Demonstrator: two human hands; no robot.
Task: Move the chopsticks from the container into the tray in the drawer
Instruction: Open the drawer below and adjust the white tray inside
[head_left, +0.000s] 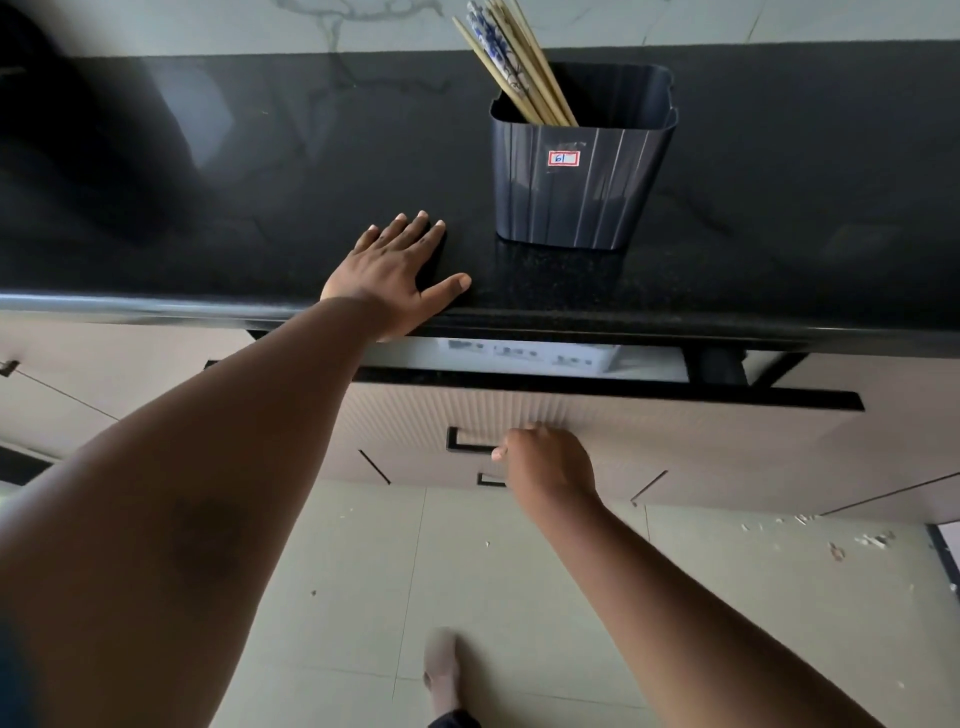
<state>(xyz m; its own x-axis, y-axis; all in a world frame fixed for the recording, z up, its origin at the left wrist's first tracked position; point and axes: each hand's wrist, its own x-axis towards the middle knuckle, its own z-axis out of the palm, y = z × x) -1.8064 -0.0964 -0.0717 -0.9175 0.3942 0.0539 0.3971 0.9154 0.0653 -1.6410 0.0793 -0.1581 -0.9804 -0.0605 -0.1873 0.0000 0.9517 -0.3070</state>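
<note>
A dark grey ribbed container (576, 176) with a small red-edged label stands on the black countertop (260, 208). Several wooden chopsticks (511, 67), some with a blue pattern, lean out of its left corner. My left hand (389, 275) lies flat and spread on the counter, left of the container. My right hand (545, 467) is closed around the black drawer handle (462, 441). The beige drawer (649, 431) stands slightly pulled out. In the gap, a white tray (535, 356) shows partly under the counter edge.
Beige cabinet fronts run left and right of the drawer. A second handle (491, 480) sits below on a lower drawer. The tiled floor holds my foot (441, 670) and scattered white debris at the right. A marble wall rises behind the counter.
</note>
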